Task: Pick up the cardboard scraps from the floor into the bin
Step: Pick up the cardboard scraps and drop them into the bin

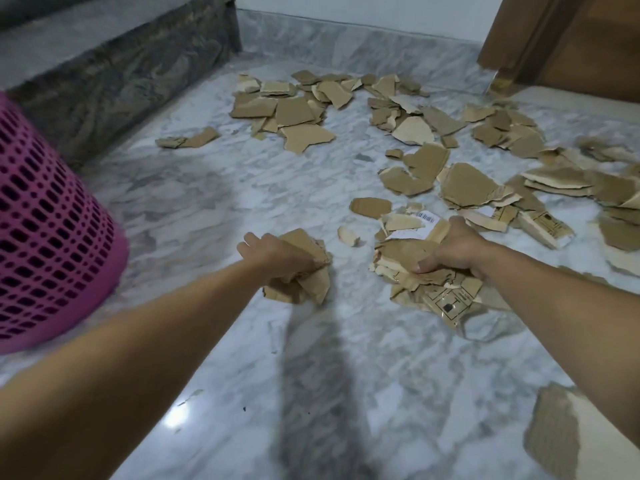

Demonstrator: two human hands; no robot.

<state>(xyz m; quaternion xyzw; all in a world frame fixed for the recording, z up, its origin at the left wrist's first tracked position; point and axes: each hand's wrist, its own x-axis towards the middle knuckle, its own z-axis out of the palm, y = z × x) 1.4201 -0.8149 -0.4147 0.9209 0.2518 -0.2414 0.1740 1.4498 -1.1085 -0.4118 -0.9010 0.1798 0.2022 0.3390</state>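
Torn brown cardboard scraps (408,133) lie scattered over the marble floor (214,188), mostly in the middle and right. My left hand (273,258) grips a bunch of scraps (304,282) just above the floor. My right hand (457,247) grips a larger pile of scraps (433,292), some printed with black symbols. A pink perforated plastic bin (45,237) stands at the left edge, its opening out of view.
A dark grey stone step (114,71) rises at the back left. A wooden door frame (526,39) stands at the back right. One big scrap (554,434) lies at the bottom right, and a small pair of scraps (187,140) sits apart near the step.
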